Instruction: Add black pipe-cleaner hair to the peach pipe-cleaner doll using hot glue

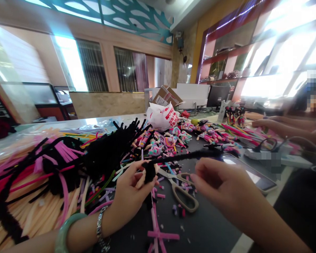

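Left hand pinches black pipe cleaner; right hand just beneath it, fingers loosely curled, not gripping; white plastic bag has unreadable red print.

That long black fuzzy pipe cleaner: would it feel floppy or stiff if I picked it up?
Probably light and bendable, yet not limp. The black fuzzy chenille pipe cleaner sticks out fairly straight from the left hand without much droop, hinting at a wire core. The kinked black stems piled nearby suggest it keeps its bends. Its fuzz likely grips, not slips.
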`<state>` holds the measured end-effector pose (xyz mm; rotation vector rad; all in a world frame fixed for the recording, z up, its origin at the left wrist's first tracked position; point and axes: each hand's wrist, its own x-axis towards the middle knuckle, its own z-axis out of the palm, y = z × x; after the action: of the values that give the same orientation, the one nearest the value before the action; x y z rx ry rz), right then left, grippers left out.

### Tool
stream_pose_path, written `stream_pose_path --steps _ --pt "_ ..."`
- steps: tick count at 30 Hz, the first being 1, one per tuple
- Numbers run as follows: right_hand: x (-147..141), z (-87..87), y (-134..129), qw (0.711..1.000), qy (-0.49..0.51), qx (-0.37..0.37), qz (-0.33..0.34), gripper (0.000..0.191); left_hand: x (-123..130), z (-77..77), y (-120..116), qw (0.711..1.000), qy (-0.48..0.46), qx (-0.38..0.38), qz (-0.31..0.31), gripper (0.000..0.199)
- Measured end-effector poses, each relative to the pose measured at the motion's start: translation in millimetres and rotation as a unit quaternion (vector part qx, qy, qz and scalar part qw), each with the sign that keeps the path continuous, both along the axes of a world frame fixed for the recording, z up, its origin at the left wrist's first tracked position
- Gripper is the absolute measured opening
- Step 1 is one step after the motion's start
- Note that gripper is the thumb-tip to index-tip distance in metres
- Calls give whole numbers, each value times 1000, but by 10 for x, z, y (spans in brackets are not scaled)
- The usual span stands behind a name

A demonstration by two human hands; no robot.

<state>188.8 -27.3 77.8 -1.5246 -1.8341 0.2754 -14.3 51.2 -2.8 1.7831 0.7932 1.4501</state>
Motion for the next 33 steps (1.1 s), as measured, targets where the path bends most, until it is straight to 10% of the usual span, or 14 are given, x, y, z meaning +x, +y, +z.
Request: stream_pose_path --steps 3,11,19,24,33 --pt "16 -11 21 974 182 -87 105 23 16 22 8 1000 -12 -18 -3 25" --pt "17 -134 156 764 555 -165 285 40 24 45 -20 994 -21 -111 2 33" --pt "44 -288 30 890 320 -211 248 28 37 85 -35 987 -33 -157 -16 38" --pt "362 -503 -52 973 81 -197 90 34 39 107 -40 988 -25 -149 -7 37" --pt "1219 -664 215 940 -191 -50 -277 49 13 91 22 990 -31 -123 -63 38"
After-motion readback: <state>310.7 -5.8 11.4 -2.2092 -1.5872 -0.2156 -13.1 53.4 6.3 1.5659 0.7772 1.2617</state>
